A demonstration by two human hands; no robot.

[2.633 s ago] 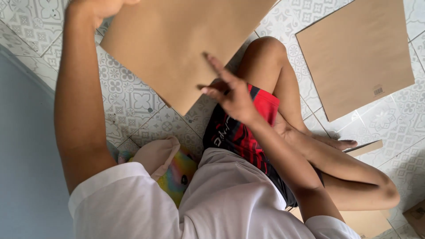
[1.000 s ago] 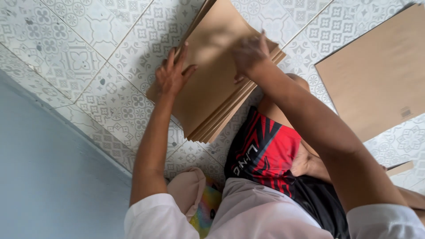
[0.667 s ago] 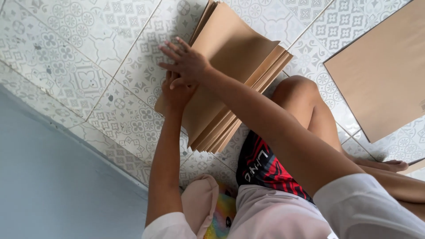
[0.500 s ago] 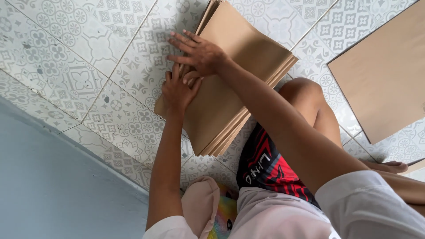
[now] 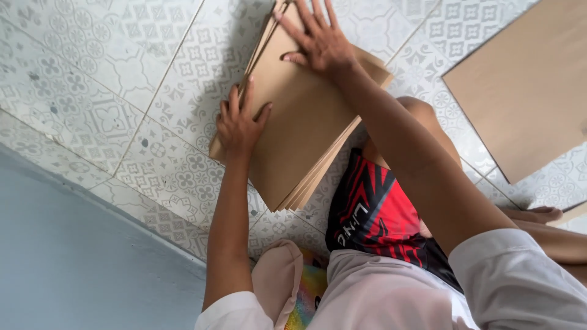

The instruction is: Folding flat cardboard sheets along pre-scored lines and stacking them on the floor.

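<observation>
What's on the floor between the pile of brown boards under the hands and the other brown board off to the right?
In the head view, only bare patterned floor tile separates the stack of boards from the single board; lower down, the person's bent knee pokes into that gap.

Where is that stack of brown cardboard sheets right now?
The stack of brown cardboard sheets lies on the patterned tile floor, upper centre of the head view, under the left hand and right hand.

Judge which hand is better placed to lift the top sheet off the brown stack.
Probably the left hand: its fingers lie at the stack of brown cardboard sheets' near side edge, where layers show. The right hand presses flat on the top face, far end.
</observation>
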